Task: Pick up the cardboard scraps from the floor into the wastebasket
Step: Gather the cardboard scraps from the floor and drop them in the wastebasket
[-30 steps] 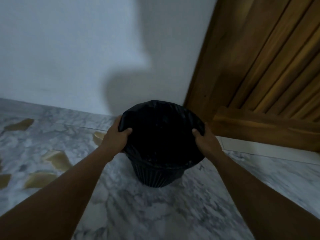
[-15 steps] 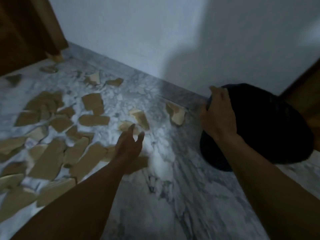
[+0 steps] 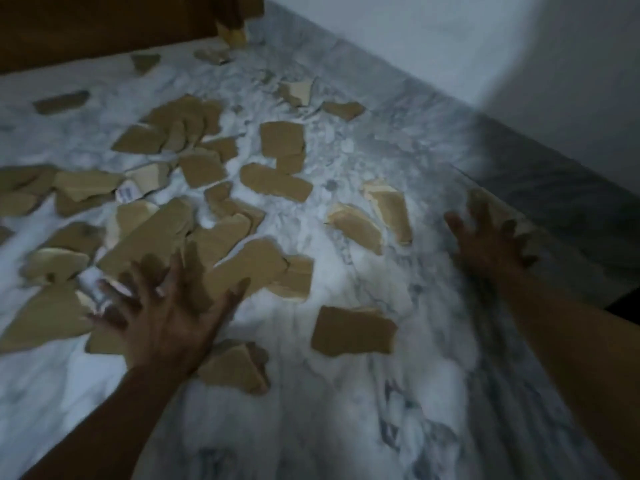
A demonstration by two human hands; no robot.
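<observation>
White-grey veined marble floor (image 3: pixel 346 420), bare from 4 to 7 o'clock at the near edge. Torn cardboard scraps (image 3: pixel 197 168) lie flat on it, densest and overlapping from 8 to 11 o'clock, with a small white printed label piece (image 3: pixel 127 194) among them at 9 o'clock. Looser ones: a squarish scrap (image 3: pixel 353 331) alone at 5 o'clock, two pale-edged scraps (image 3: pixel 389 211) side by side at 1 o'clock, a few small bits (image 3: pixel 343 109) out at 12 o'clock.

Torn tan cardboard scraps (image 3: pixel 275 183) lie flat, scattered, some overlapping, on the floor (image 3: pixel 346 427).
</observation>
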